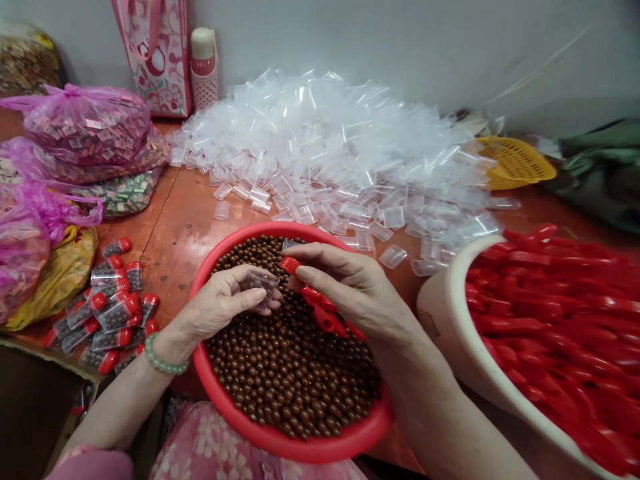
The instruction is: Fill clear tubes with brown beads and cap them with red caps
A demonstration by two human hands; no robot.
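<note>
My left hand [225, 303] is closed on a small clear plastic case [260, 280] with brown beads in it, over a red basin [320, 443] full of small brown beads [285, 367]. My right hand [350, 283] pinches a red cap [290, 265] at its fingertips, right beside the case, and keeps several more red caps [325, 313] under the palm. A green bead bracelet [163, 360] sits on my left wrist.
A large heap of empty clear cases [325, 140] covers the table behind. A white basin [455, 333] of red caps [560, 320] stands right. Filled capped cases [107, 310] lie left, near pink plastic bags [85, 127]. A yellow basket [517, 163] sits back right.
</note>
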